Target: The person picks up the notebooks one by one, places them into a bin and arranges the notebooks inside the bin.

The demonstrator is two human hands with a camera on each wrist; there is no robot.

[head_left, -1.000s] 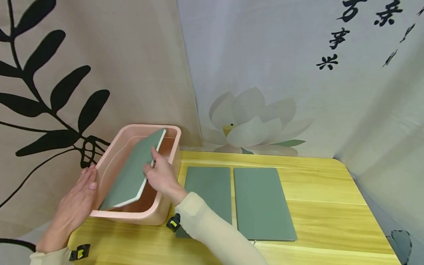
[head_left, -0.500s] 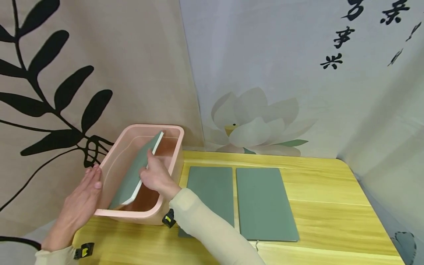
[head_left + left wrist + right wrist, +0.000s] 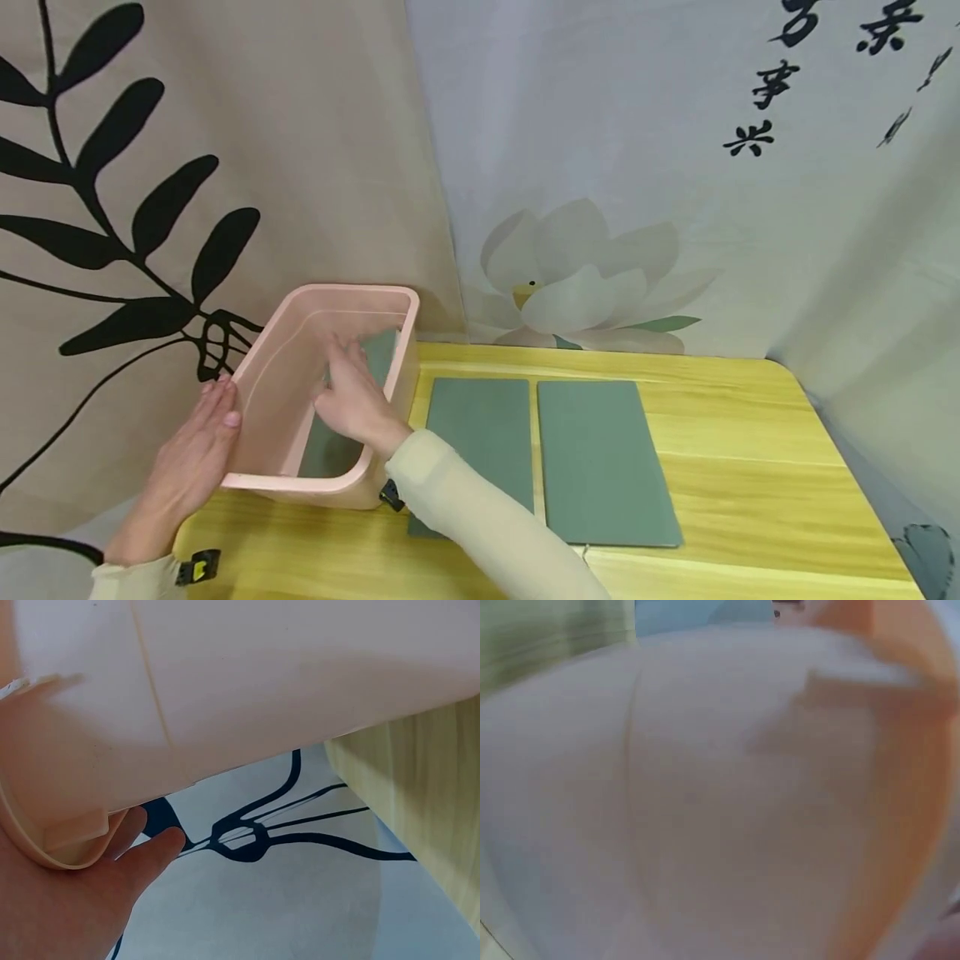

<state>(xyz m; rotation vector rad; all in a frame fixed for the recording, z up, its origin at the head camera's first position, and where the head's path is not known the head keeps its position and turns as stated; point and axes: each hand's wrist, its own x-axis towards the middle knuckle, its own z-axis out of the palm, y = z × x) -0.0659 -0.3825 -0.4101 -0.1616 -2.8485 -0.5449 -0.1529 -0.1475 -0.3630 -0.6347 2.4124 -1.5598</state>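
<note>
Printed curtains (image 3: 315, 125) back a wooden surface (image 3: 765, 483) carrying a pink bin (image 3: 352, 289) and, beside it, two closed notebooks (image 3: 607, 462). One green notebook (image 3: 330, 450) lies at the bin's bottom, directly below the right-hand grip (image 3: 352, 400): fingers extended, motion-blurred, nothing visibly held; contact cannot be determined. Straight-fingered, the left-hand grip (image 3: 193, 454) rests against the bin's left side.

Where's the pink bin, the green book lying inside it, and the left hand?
Pink bin (image 3: 276, 396): head view, on its inner left wall.
Green book (image 3: 326, 452): head view, on its near part, below the right hand (image 3: 354, 400).
Left hand (image 3: 193, 458): head view, on its back.
</note>
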